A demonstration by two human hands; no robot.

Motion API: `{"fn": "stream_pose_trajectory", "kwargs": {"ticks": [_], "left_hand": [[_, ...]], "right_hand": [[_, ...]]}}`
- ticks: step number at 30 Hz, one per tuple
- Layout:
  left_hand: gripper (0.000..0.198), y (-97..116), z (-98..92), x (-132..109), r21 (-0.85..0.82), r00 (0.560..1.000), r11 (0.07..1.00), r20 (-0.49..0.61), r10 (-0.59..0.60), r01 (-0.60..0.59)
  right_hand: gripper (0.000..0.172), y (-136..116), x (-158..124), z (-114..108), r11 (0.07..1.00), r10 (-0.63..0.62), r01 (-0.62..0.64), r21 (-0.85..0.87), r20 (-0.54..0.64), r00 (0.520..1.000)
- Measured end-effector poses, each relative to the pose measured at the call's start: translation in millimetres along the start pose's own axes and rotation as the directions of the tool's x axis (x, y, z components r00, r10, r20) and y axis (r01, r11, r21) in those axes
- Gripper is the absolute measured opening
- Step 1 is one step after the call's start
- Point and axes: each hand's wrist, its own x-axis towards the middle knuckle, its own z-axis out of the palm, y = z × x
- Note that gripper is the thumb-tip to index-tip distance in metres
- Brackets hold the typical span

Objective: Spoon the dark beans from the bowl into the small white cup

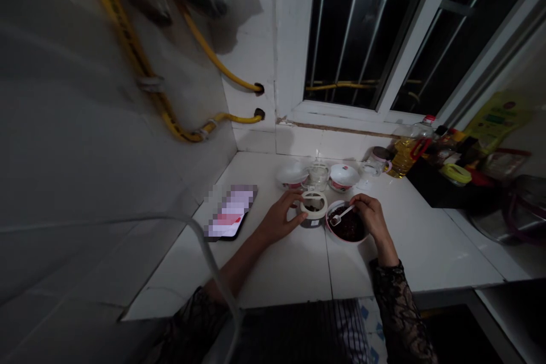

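Note:
On the white counter point(290, 273) my left hand point(279, 219) wraps round a small dark jar point(313, 210) with a white rim, holding it upright. Right beside it stands a white bowl point(346, 225) filled with dark red food. My right hand point(372, 216) pinches the handle of a small white spoon point(341, 216), whose scoop end rests over the bowl's contents. Both arms wear dark lace sleeves.
A phone point(230, 211) lies left of the jar. Behind stand two lidded white bowls point(292, 175) point(343, 176), a glass container point(318, 175) and an oil bottle point(408, 148). Packets and jars crowd the right, near a stove edge point(443, 193). Yellow hoses point(170, 119) run along the left wall.

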Motion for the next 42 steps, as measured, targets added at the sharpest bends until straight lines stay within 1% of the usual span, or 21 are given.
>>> {"fn": "stream_pose_trajectory", "kwargs": {"ticks": [8, 11, 15, 17, 18, 20, 21, 22, 24, 25, 26, 27, 28, 32, 34, 35, 37, 40, 42], "left_hand": [[0.023, 1, -0.5, 0, 0.013, 1.0, 1.0, 0.0, 0.01, -0.01], [0.023, 1, -0.3, 0, 0.007, 1.0, 1.0, 0.001, 0.013, -0.013], [0.022, 1, -0.2, 0, -0.001, 1.0, 1.0, 0.006, 0.008, -0.008], [0.023, 0, -0.1, 1, 0.001, 1.0, 1.0, 0.002, 0.009, -0.009], [0.023, -1, -0.1, 0, 0.001, 1.0, 1.0, 0.0, 0.011, -0.011], [0.023, -2, 0.1, 0, 0.002, 1.0, 1.0, -0.002, 0.015, -0.015], [0.023, -2, 0.2, 0, 0.002, 1.0, 1.0, -0.002, 0.016, -0.016], [0.023, -3, 0.2, 0, 0.002, 1.0, 1.0, -0.001, 0.016, -0.016], [0.024, -3, 0.3, 0, 0.001, 1.0, 1.0, 0.005, 0.014, -0.014], [0.024, -3, 0.3, 0, 0.001, 1.0, 1.0, 0.008, 0.012, -0.012], [0.024, -2, 0.2, 0, 0.001, 1.0, 1.0, 0.008, 0.01, -0.01], [0.024, -2, 0.1, 0, 0.001, 1.0, 1.0, 0.01, 0.009, -0.009], [0.024, -2, 0.0, 0, 0.002, 1.0, 1.0, 0.01, 0.009, -0.009], [0.023, -1, -0.2, 0, 0.004, 1.0, 1.0, 0.007, 0.002, -0.002], [0.023, -2, -0.1, 0, 0.004, 1.0, 1.0, 0.002, 0.0, 0.0], [0.023, -2, -0.1, 0, 0.003, 1.0, 1.0, -0.001, 0.001, -0.001], [0.023, -2, -0.2, 0, 0.0, 1.0, 1.0, 0.0, 0.004, -0.004], [0.023, 0, -0.8, 0, 0.006, 1.0, 1.0, 0.007, 0.009, -0.009], [0.023, 1, -1.1, 1, 0.011, 1.0, 1.0, 0.008, 0.011, -0.011]], "right_hand": [[0.019, 1, 3, -2, 0.994, 0.049, -0.042, 0.104, -0.062, 0.997], [0.018, 0, 5, -4, 0.99, 0.053, -0.04, 0.137, -0.096, 0.994], [0.019, -5, 8, -1, 0.982, 0.019, 0.01, 0.187, -0.151, 0.988], [0.02, -12, 7, 4, 0.984, -0.042, 0.074, 0.162, -0.194, 0.98], [0.021, -16, 5, 8, 0.985, -0.093, 0.121, 0.12, -0.217, 0.972], [0.024, -25, 0, 15, 0.969, -0.245, 0.248, -0.019, -0.247, 0.938], [0.025, -29, -3, 18, 0.937, -0.348, 0.332, -0.106, -0.234, 0.908], [0.025, -32, -6, 22, 0.886, -0.456, 0.424, -0.189, -0.186, 0.87], [0.025, -36, -11, 28, 0.741, -0.634, 0.6, -0.3, -0.02, 0.773], [0.026, -36, -12, 29, 0.675, -0.684, 0.664, -0.323, 0.065, 0.727], [0.027, -35, -13, 29, 0.63, -0.709, 0.701, -0.333, 0.122, 0.695], [0.027, -33, -13, 28, 0.612, -0.719, 0.715, -0.338, 0.139, 0.681], [0.027, -31, -13, 26, 0.618, -0.721, 0.708, -0.34, 0.114, 0.684], [0.023, -15, -8, 7, 0.723, -0.668, 0.601, -0.341, -0.126, 0.733], [0.023, -8, -5, -3, 0.743, -0.642, 0.566, -0.357, -0.144, 0.753], [0.023, -5, -4, -6, 0.743, -0.634, 0.559, -0.367, -0.118, 0.764], [0.023, -3, -4, -10, 0.737, -0.606, 0.555, -0.386, -0.015, 0.795], [0.022, -6, -5, -6, 0.746, -0.516, 0.545, -0.384, 0.185, 0.837], [0.023, -8, -7, -2, 0.774, -0.452, 0.518, -0.364, 0.255, 0.855]]}}
